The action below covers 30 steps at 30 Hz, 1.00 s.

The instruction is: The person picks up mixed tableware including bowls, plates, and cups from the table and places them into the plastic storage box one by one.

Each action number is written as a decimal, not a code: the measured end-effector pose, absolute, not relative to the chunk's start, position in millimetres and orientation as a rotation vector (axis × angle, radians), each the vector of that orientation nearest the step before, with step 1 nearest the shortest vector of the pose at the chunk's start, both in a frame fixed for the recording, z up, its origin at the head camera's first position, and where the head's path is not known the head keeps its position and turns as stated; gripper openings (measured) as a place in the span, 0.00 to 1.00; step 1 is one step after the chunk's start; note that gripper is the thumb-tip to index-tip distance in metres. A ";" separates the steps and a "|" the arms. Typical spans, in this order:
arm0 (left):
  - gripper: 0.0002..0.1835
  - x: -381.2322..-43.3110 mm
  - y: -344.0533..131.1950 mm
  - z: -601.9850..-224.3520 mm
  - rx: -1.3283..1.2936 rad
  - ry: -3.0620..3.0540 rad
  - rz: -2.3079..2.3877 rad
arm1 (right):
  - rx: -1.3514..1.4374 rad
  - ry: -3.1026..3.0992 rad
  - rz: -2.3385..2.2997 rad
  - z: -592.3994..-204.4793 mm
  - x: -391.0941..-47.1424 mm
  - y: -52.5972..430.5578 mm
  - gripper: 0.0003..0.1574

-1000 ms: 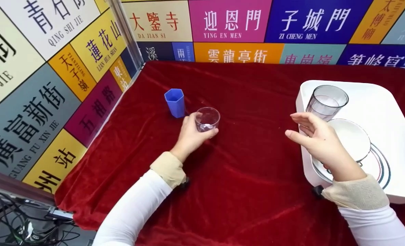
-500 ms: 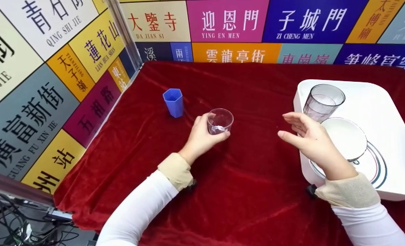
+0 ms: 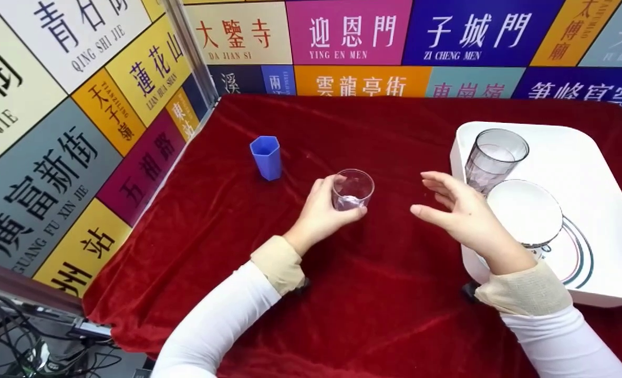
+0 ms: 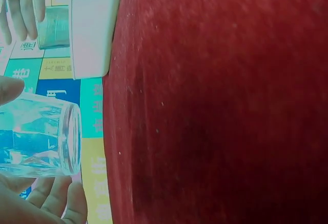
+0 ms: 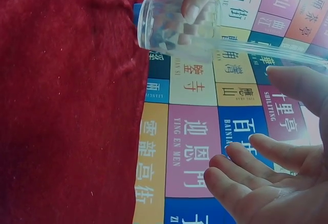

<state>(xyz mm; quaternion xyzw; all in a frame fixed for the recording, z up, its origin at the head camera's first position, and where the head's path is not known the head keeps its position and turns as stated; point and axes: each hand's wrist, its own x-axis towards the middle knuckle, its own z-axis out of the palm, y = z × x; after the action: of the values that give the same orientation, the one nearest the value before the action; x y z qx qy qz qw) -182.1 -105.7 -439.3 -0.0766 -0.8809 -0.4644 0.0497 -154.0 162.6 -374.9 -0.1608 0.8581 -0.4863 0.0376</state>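
In the head view my left hand point(image 3: 324, 212) grips a clear drinking glass point(image 3: 352, 191), thumb on the near side and fingers round the far side. The glass is upright with its mouth up. Its thick base point(image 4: 70, 139) shows apart from the red cloth in the left wrist view. My right hand point(image 3: 463, 218) holds nothing; its thumb and fingers are spread apart, facing the glass. Behind it a smoky grey glass point(image 3: 495, 157) and a white bowl point(image 3: 525, 212) sit on the white tray point(image 3: 600, 173). The bowl rests on a plate with coloured rings point(image 3: 579, 257), partly hidden by my right hand.
A blue hexagonal cup point(image 3: 267, 158) stands on the red velvet cloth point(image 3: 384, 299), left of the glass. Colourful panels with Chinese characters point(image 3: 348, 31) wall off the back and left side. Cables point(image 3: 11, 336) lie beyond the table at lower left.
My left hand has moved to the right with the clear glass. My right hand has shifted somewhat left, so the gap between the hands is narrower. The blue cup stays put.
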 end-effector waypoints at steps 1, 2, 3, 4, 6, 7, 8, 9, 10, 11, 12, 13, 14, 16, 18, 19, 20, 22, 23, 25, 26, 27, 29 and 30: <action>0.41 -181.4 -103.8 -438.7 -0.244 -2.683 -1.418 | -0.503 2.627 -1.487 -375.1 -154.4 161.3 0.43; 0.41 -180.8 -102.1 -438.2 -0.254 -2.683 -1.421 | -0.511 2.622 -1.478 -375.3 -154.8 160.0 0.44; 0.41 -180.1 -100.5 -437.8 -0.267 -2.683 -1.421 | -0.521 2.616 -1.472 -375.6 -155.2 158.6 0.45; 0.41 -179.5 -98.9 -437.4 -0.279 -2.682 -1.421 | -0.529 2.612 -1.467 -376.0 -155.6 157.4 0.46; 0.41 -178.3 -96.2 -436.5 -0.303 -2.683 -1.419 | -0.542 2.607 -1.458 -376.6 -156.1 155.5 0.47; 0.41 -177.8 -95.1 -436.0 -0.313 -2.682 -1.419 | -0.545 2.607 -1.452 -376.9 -156.1 154.8 0.48; 0.41 -177.5 -94.2 -435.7 -0.322 -2.682 -1.419 | -0.546 2.608 -1.448 -377.2 -156.0 154.1 0.48; 0.41 -177.2 -93.5 -435.5 -0.328 -2.683 -1.417 | -0.549 2.607 -1.447 -377.4 -155.9 153.6 0.48; 0.41 -177.1 -92.9 -435.3 -0.332 -2.683 -1.415 | -0.552 2.607 -1.448 -377.8 -155.8 153.0 0.49; 0.41 -176.9 -92.5 -435.2 -0.335 -2.683 -1.416 | -0.558 2.605 -1.448 -378.4 -155.8 152.3 0.49; 0.41 -176.8 -92.2 -435.5 -0.336 -2.682 -1.417 | -0.564 2.602 -1.449 -379.1 -155.9 151.4 0.49; 0.42 -176.8 -92.0 -435.7 -0.337 -2.679 -1.423 | -0.569 2.598 -1.450 -379.6 -155.9 150.4 0.49; 0.41 -176.7 -91.7 -435.8 -0.336 -2.679 -1.425 | -0.579 2.595 -1.449 -380.0 -155.8 149.1 0.49; 0.41 -176.2 -90.9 -435.6 -0.344 -2.677 -1.435 | -0.592 2.595 -1.436 -381.2 -156.3 146.3 0.50; 0.41 -175.5 -89.5 -434.8 -0.358 -2.675 -1.446 | -0.598 2.587 -1.424 -382.3 -156.8 143.4 0.51; 0.41 -175.0 -88.8 -434.2 -0.367 -2.675 -1.450 | -0.600 2.589 -1.417 -382.6 -156.9 142.0 0.51; 0.41 -174.5 -88.0 -433.7 -0.374 -2.677 -1.449 | -0.599 2.591 -1.408 -382.9 -157.1 140.8 0.51; 0.41 -173.3 -86.4 -432.8 -0.390 -2.677 -1.451 | -0.592 2.596 -1.395 -383.7 -157.5 138.8 0.51; 0.41 -173.0 -85.8 -432.9 -0.393 -2.677 -1.454 | -0.590 2.599 -1.388 -383.9 -157.3 137.9 0.52; 0.41 -172.8 -84.7 -433.7 -0.406 -2.675 -1.456 | -0.595 2.608 -1.384 -384.4 -157.1 136.6 0.51; 0.41 -172.9 -84.3 -434.1 -0.412 -2.674 -1.457 | -0.595 2.609 -1.384 -384.4 -156.7 136.3 0.51; 0.41 -172.8 -83.9 -434.2 -0.420 -2.671 -1.459 | -0.596 2.609 -1.384 -384.6 -156.6 135.8 0.51; 0.41 -172.8 -82.9 -434.7 -0.435 -2.669 -1.464 | -0.602 2.606 -1.391 -384.7 -156.0 135.2 0.51; 0.41 -172.5 -82.4 -434.7 -0.443 -2.670 -1.462 | -0.606 2.603 -1.398 -385.1 -156.0 135.0 0.51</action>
<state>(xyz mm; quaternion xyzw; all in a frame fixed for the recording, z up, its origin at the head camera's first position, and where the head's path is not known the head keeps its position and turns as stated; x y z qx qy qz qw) -172.5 -82.4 -434.7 -0.1438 -0.8675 -0.4750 0.0326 -156.0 135.0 -385.1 -0.2005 0.8614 -0.4625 0.0628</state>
